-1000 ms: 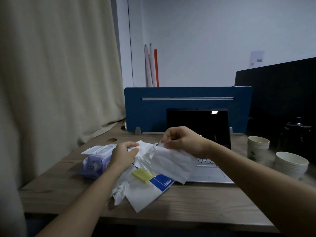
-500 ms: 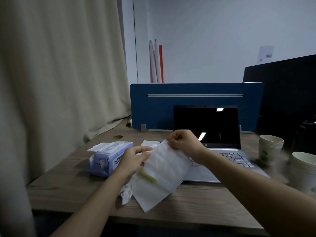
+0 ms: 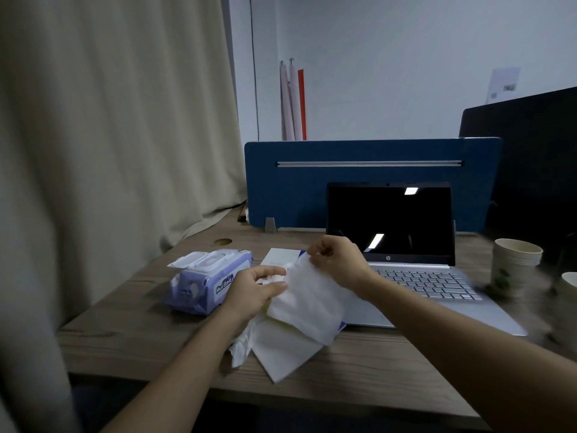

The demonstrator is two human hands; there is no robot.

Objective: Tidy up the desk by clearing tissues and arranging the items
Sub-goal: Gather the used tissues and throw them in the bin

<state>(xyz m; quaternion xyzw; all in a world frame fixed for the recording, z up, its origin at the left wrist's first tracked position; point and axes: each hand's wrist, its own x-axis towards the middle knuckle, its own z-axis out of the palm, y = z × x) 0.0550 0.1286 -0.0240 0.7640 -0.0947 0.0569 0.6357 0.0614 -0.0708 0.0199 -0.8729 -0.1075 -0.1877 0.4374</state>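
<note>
Centrally, above the near part of the desk, both hands hold one white tissue: the right hand pinches its far top edge, and the left hand grips its left edge between thumb and fingers. A wipes pack lies left, a laptop right.

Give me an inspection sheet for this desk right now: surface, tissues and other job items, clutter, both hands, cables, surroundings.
Surface: wooden desk, round cable hole near the curtain.
Job's things: white tissue held up between both hands; crumpled tissue and white paper beneath; purple wipes pack, lid flipped open.
Clutter: open laptop, screen dark; stacked paper cups to the right.
Grippers: left hand grips the tissue's left edge; right hand pinches its top corner.
Cables: nothing seen clearly.
Surroundings: beige curtain, blue divider, white wall.
</note>
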